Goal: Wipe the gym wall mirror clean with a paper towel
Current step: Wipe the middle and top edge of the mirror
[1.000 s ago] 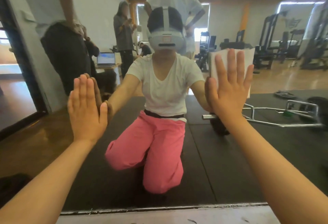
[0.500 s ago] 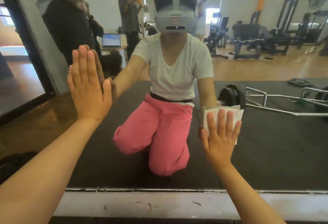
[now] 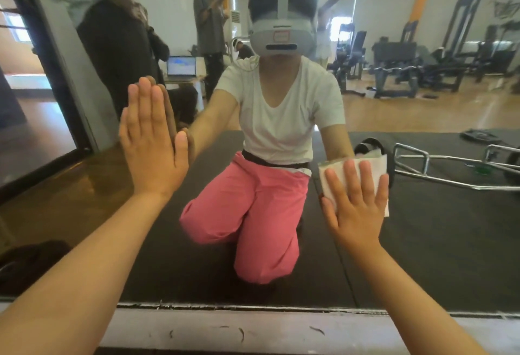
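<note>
The wall mirror (image 3: 422, 242) fills nearly the whole view and reflects me kneeling in pink trousers. My right hand (image 3: 357, 202) lies flat with straight, spread fingers on a folded white paper towel (image 3: 374, 164), pressing it against the glass low on the right. My left hand (image 3: 152, 143) is flat against the mirror at the left, fingers straight and together, holding nothing. Most of the towel is hidden under my right hand.
A pale ledge (image 3: 253, 329) with scuff marks runs along the mirror's bottom edge. The reflection shows a black floor mat, a metal bar frame (image 3: 450, 169), gym machines (image 3: 394, 70), a laptop (image 3: 181, 66) and standing people (image 3: 209, 25) behind me.
My right hand has slid the paper towel down the glass from head height to waist height at the right. My left hand has stayed flat in the same place.
</note>
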